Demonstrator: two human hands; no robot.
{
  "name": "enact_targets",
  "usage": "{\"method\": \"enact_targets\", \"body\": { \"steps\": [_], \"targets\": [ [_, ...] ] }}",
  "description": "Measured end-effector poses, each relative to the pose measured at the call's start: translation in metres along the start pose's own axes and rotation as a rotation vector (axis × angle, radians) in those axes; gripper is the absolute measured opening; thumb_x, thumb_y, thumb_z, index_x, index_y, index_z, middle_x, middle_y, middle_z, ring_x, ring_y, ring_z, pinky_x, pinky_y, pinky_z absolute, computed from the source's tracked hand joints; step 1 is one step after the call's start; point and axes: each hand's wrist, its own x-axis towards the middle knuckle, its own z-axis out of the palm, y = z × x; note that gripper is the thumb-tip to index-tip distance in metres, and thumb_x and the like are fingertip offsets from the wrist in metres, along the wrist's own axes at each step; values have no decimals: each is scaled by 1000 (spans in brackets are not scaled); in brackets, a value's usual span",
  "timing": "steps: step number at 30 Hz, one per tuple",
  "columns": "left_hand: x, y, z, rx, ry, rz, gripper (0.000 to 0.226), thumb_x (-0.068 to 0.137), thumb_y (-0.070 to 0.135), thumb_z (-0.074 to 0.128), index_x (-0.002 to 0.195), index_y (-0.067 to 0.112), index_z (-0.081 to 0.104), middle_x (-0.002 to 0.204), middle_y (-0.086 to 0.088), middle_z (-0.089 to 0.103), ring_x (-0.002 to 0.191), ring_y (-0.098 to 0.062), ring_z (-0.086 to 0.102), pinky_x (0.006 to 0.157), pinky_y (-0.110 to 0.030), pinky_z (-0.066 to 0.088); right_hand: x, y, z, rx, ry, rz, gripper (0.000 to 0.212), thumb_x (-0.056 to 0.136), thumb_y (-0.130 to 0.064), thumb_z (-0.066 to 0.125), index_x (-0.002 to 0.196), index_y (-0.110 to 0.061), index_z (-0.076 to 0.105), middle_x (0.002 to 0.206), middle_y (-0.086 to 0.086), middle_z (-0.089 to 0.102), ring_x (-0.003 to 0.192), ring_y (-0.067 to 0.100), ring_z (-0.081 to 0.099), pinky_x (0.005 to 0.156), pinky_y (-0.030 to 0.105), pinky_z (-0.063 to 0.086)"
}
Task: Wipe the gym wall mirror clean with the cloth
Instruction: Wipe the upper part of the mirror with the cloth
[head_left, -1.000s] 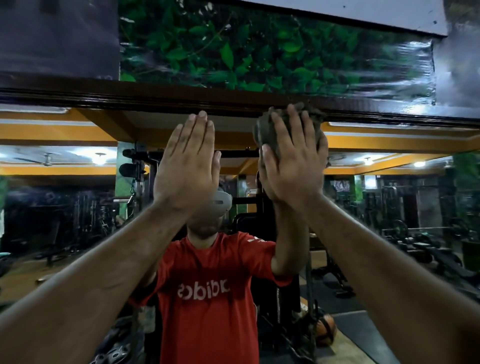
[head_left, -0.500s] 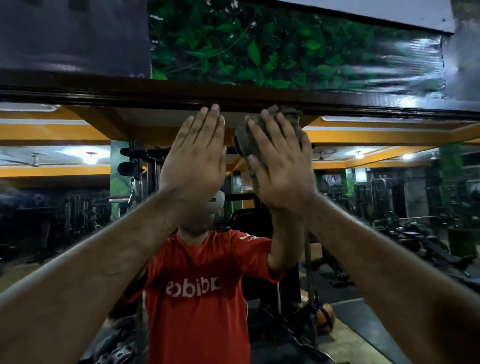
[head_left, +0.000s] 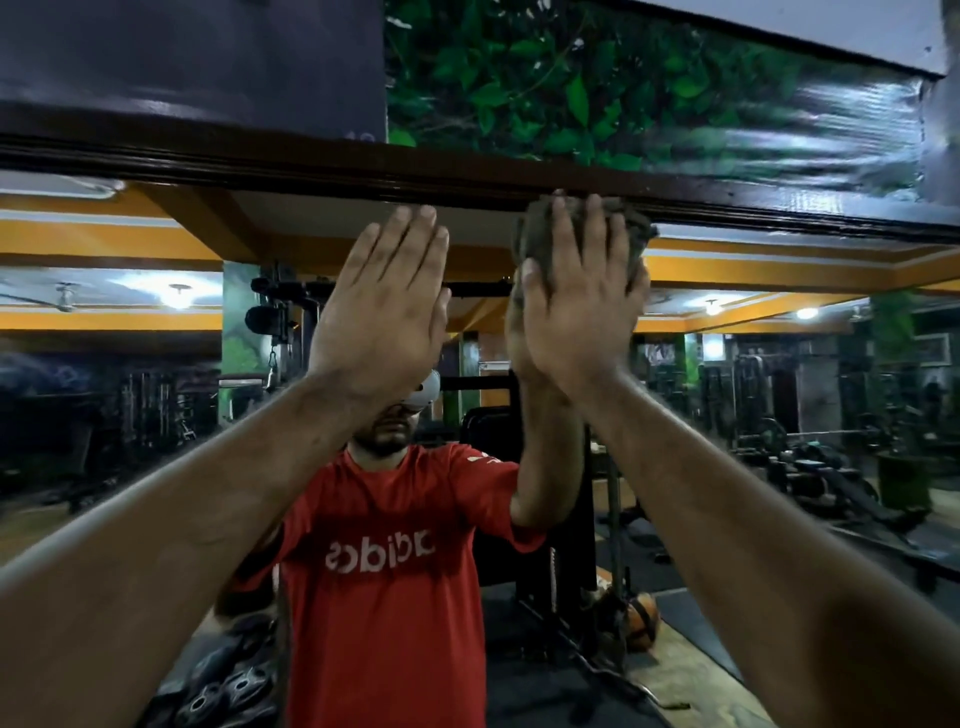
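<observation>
Head view: a gym wall mirror (head_left: 156, 415) fills the lower two thirds of the frame, reflecting an orange-trimmed ceiling, dark weight machines and a person in a red T-shirt (head_left: 384, 597) at lower centre. A dark wooden frame (head_left: 260, 161) runs across the mirror's top edge, and above it, in the upper right of the frame, hangs a glossy green leaf-print panel (head_left: 623, 93). Two bare forearms rise from the bottom corners toward the glass. At centre, the left hand (head_left: 382, 312) is raised flat, fingers straight and together, holding nothing; whether the palm touches the glass cannot be told. Just to its right, the right hand (head_left: 582, 306) presses a bunched grey-brown cloth (head_left: 530, 234) against the mirror with fingers spread and nearly straight over it. The cloth sits at upper centre, directly beneath the wooden frame, its top edge meeting the frame's lower lip. An orange ball (head_left: 641, 621) lies on the reflected floor at lower right.
</observation>
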Motion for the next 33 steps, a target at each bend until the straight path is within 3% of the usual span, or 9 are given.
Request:
{"method": "enact_targets", "body": {
  "steps": [4, 9, 13, 15, 18, 23, 27, 31, 33],
  "targets": [
    [0, -4, -3, -95, 0, 27, 59, 105, 31, 26, 156, 1, 28, 166, -17, 20, 155, -28, 13, 127, -40, 5, -10, -8, 1, 9, -56, -393, 62, 104, -49, 37, 163, -29, 32, 172, 4, 25, 159, 26, 20, 124, 60, 18],
    [-15, -33, -24, -136, 63, -45, 62, 104, 28, 37, 158, 3, 22, 167, -16, 15, 155, -27, 12, 126, -34, 2, -1, -39, 4, 23, 14, 18, 67, 103, -53, 30, 165, -27, 28, 173, 5, 21, 159, 29, 17, 125, 60, 15],
    [-24, -52, -18, -61, 4, -55, 65, 106, 39, 29, 158, 1, 19, 167, -18, 13, 156, -27, 7, 128, -41, 4, -14, -44, 3, -7, -88, -401, 66, 102, -48, 38, 164, -29, 27, 173, 3, 21, 160, 26, 17, 124, 62, 16],
    [-26, -53, -12, -4, 2, -30, 66, 107, 40, 24, 158, -1, 17, 167, -19, 11, 156, -29, 6, 128, -44, 6, -4, -25, 4, -11, -29, -313, 65, 102, -49, 37, 164, -28, 30, 172, 4, 24, 159, 27, 19, 123, 62, 20],
    [-27, -51, -7, 8, 20, -29, 66, 108, 40, 19, 158, -1, 15, 167, -20, 10, 156, -29, 5, 127, -45, 7, -3, -43, 10, -19, 38, 47, 67, 102, -54, 28, 164, -28, 28, 173, 5, 22, 159, 28, 18, 124, 61, 20],
    [-27, -53, -7, -31, 54, -15, 65, 107, 38, 19, 157, -3, 20, 166, -22, 14, 156, -30, 9, 128, -44, 7, -17, -69, 14, 42, 1, -341, 59, 105, -45, 38, 162, -28, 35, 172, 3, 26, 159, 26, 20, 123, 62, 19],
    [-30, -59, -17, -283, 78, -39, 58, 103, 27, 32, 154, 0, 34, 163, -17, 28, 154, -26, 20, 127, -36, 8, -2, -91, 14, 71, 58, 44, 62, 105, -47, 32, 164, -29, 29, 174, 4, 20, 160, 28, 14, 125, 63, 13],
    [-33, -87, -31, -152, 114, -56, 57, 103, 26, 37, 154, 1, 33, 163, -18, 28, 153, -29, 22, 127, -42, 13, -20, -106, 12, 46, -74, -390, 62, 103, -46, 34, 163, -30, 30, 173, 4, 21, 160, 28, 16, 125, 63, 12],
    [-36, -98, -31, -57, 47, -60, 61, 106, 34, 31, 157, 2, 26, 166, -18, 19, 155, -27, 14, 127, -41, 8, -9, -90, 12, 40, -33, -379, 62, 103, -47, 35, 162, -30, 32, 173, 3, 23, 159, 27, 18, 124, 63, 15]
  ]
}}
